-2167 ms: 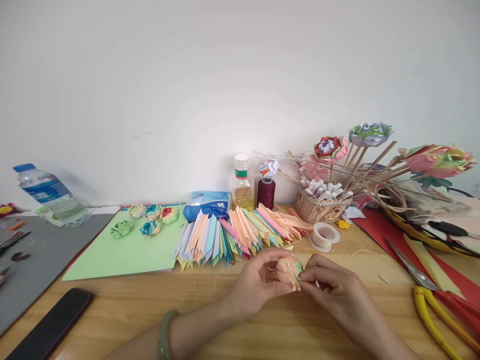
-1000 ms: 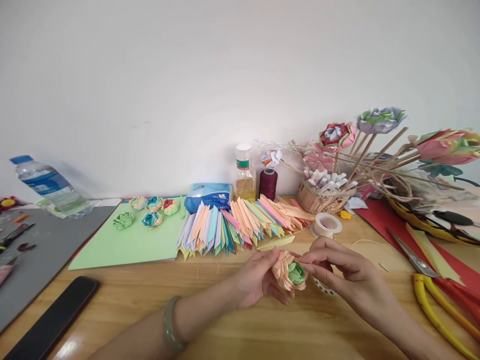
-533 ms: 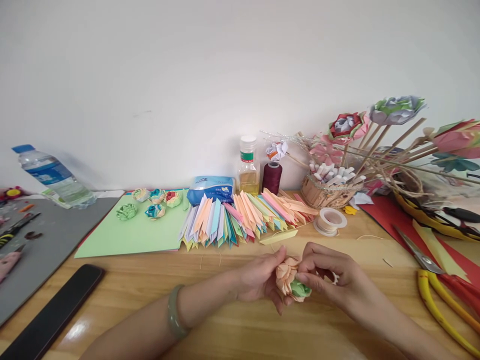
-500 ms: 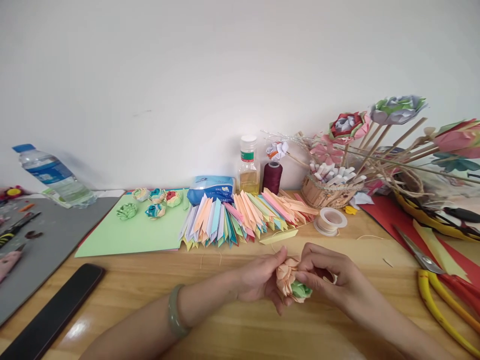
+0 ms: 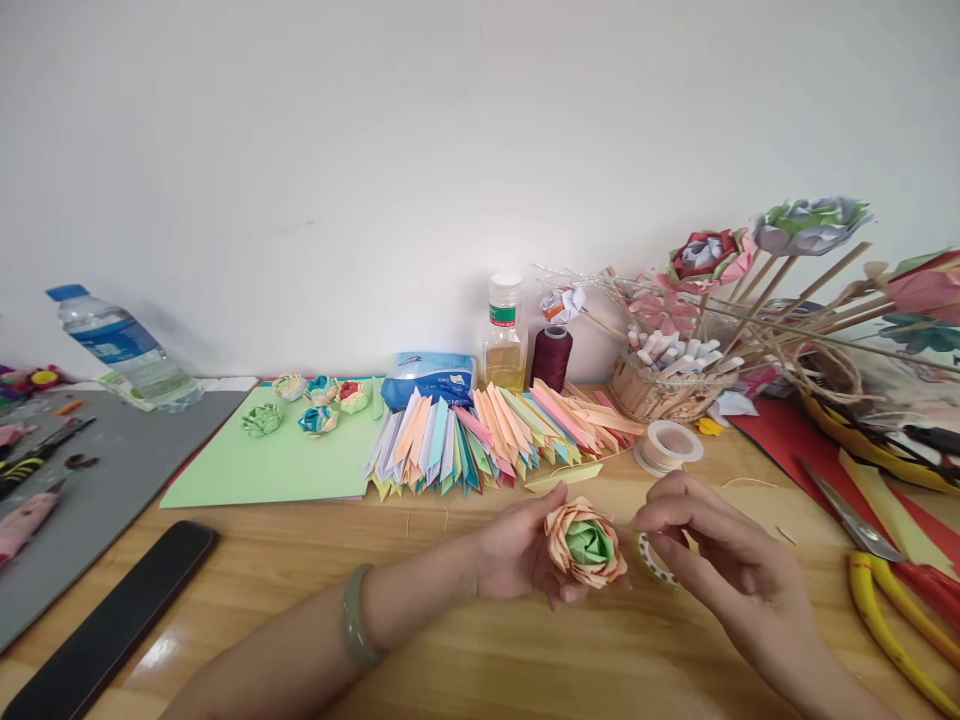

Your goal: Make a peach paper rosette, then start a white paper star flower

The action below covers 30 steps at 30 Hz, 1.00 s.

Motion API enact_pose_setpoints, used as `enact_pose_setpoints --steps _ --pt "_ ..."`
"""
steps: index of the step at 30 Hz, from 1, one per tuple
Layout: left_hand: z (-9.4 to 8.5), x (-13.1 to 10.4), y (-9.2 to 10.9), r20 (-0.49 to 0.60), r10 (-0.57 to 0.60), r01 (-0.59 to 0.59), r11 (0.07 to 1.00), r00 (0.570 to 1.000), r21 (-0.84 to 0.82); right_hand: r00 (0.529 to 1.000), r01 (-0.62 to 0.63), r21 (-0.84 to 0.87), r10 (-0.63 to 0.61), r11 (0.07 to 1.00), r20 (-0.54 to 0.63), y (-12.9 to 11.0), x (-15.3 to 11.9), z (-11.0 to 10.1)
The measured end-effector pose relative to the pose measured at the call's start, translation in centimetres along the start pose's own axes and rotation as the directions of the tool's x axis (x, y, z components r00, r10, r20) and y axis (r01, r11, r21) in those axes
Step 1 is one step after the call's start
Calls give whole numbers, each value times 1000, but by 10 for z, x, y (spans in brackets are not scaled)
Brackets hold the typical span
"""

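Note:
A paper flower (image 5: pixel 586 545) with peach outer petals and a green centre faces up in my left hand (image 5: pixel 517 552), whose thumb and fingers hold it from the left side and below. My right hand (image 5: pixel 709 560) is just to the right of the flower, apart from it, thumb and index finger pinched together. Whatever lies between those fingertips is too small to make out. A ring with a dotted band (image 5: pixel 656 562) shows beside and partly behind the right fingers.
Folded paper strips (image 5: pixel 450 440) stand in a row behind my hands, near a thread roll (image 5: pixel 667 447). Small paper flowers (image 5: pixel 319 420) lie on green paper (image 5: pixel 262 470). Scissors (image 5: pixel 874 590) are at right, a black case (image 5: pixel 112 620) at left, a basket (image 5: pixel 667 390) behind.
My right hand has let go of the flower and moved right. The flower has turned so its green centre faces up. The view has shifted slightly.

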<state>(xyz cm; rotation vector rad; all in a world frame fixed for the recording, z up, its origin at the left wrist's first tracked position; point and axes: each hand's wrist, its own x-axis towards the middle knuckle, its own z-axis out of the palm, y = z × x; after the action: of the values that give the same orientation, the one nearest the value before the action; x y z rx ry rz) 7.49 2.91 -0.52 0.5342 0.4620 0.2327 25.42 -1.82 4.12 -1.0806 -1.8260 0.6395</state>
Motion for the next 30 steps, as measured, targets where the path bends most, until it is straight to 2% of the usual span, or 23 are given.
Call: enact_pose_setpoints --steps 4,9,12,15,17,22,25,27,30 --pt "2 -2 1 -7 30 -30 999 1000 -38 997 74 -52 -74 996 -2 -2 -3 2" --pt "4 -1 -2 -80 157 -159 987 984 -27 974 227 -206 -223 952 43 -6 -1 9" --pt "6 -1 -2 -110 277 -280 960 955 -17 970 239 -277 -241 931 27 -2 0 12" --pt "9 -3 -1 -72 406 -408 912 911 -27 971 225 -326 -240 918 -5 4 -1 11" --pt "11 -5 0 -42 446 -447 893 894 -45 971 213 -345 -237 914 -27 6 -2 9" --pt "10 -7 2 -53 474 -477 876 879 -74 972 223 -325 -235 919 5 1 0 7" --pt "6 -6 3 -36 448 -449 892 893 -55 965 257 -337 -256 906 47 0 2 6" --pt "4 -5 3 -49 407 -408 913 912 -24 950 310 -382 -299 871 88 2 2 5" --pt "3 -4 2 -127 353 -346 935 927 73 910 414 -466 -364 782 199 11 1 2"
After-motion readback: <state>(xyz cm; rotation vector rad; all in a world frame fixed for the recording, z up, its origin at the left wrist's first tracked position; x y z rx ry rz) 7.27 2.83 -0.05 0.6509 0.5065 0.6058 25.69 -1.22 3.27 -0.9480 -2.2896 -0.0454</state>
